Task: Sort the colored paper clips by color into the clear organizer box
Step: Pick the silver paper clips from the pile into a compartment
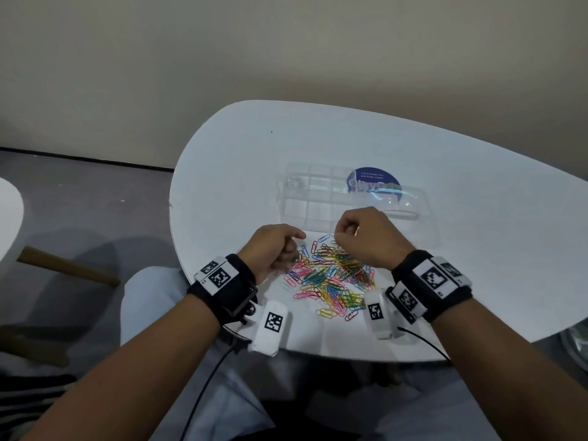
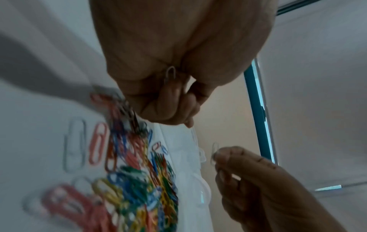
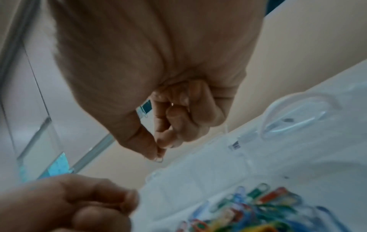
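Picking step: right hand (image 1: 362,233) pinches a white clip (image 3: 158,159); left hand (image 1: 273,246) holds another clip (image 2: 171,73); pile (image 1: 331,275) mid-frame on worktop (image 1: 477,249); next, drop into organizer box (image 1: 318,198) above

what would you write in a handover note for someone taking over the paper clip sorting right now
Left hand: curled at the pile's left edge, gripping a pale clip in the palm.
Right hand: above the pile's far edge, pinching another pale clip between thumb and forefinger.
Mixed pile of coloured paper clips: lying loose on the white table, between the hands.
Clear plastic organizer box: beyond the pile, lid open to the right.
Done: hardly any sorting; the compartments look almost empty.
Left: drop both held clips into one compartment, then sort the whole pile by colour.
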`<action>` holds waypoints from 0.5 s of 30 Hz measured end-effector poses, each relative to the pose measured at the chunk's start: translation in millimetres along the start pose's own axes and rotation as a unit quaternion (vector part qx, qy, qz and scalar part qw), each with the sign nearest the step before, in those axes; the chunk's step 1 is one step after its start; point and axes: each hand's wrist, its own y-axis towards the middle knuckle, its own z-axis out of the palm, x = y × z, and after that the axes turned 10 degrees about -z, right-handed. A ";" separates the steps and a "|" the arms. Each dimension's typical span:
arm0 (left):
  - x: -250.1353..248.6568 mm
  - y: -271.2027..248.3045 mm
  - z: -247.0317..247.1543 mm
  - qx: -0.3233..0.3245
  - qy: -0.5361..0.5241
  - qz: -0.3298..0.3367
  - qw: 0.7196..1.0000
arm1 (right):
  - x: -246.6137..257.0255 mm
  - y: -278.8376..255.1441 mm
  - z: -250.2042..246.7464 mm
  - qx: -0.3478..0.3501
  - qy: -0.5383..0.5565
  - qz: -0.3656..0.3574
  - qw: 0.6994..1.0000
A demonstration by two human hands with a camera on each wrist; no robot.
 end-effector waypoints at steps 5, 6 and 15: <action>-0.8 -0.3 19.8 0.080 -0.124 -0.090 0.985 | 25.2 -1.6 -4.1 0.005 0.070 -0.060 0.996; -1.6 0.0 18.8 0.087 -0.143 -0.096 0.981 | 26.3 0.3 -2.6 -0.002 0.079 -0.061 0.995; -7.6 -10.1 -42.0 -0.051 0.213 0.039 0.975 | 25.0 -5.2 26.4 0.128 -0.036 -0.057 0.989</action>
